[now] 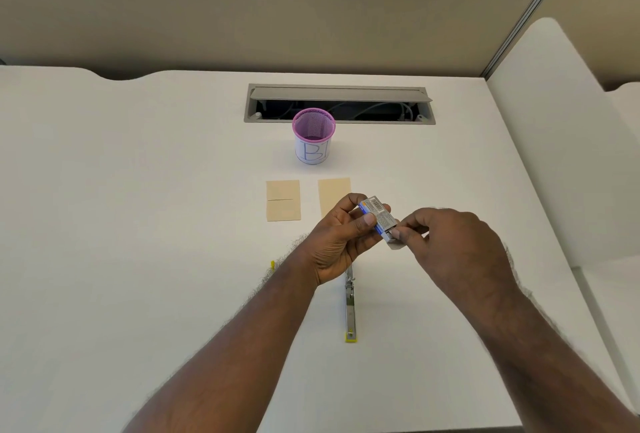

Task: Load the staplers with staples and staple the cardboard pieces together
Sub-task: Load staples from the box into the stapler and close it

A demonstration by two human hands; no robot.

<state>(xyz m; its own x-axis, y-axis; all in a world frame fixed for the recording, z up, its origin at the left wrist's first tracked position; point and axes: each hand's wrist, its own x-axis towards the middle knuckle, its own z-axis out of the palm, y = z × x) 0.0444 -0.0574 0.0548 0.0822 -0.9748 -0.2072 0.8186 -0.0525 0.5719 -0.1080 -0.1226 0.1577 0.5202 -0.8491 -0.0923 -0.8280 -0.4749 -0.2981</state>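
My left hand (341,238) holds a small blue staple box (378,216) above the desk. My right hand (450,242) pinches the box's inner tray at its near end, which sticks out a little. Below my hands an opened stapler (349,304) with yellow ends lies flat on the white desk (138,224), its metal staple track pointing toward me. A second yellow part (273,264) peeks out beside my left wrist, mostly hidden. Two tan cardboard pieces lie side by side beyond my hands: the left one (283,200) in full view, the right one (333,195) partly covered by my left hand.
A purple mesh cup (313,136) with a paper label stands behind the cardboard. An open cable hatch (339,103) is set in the desk at the back. Beige partition walls close the back and right sides.
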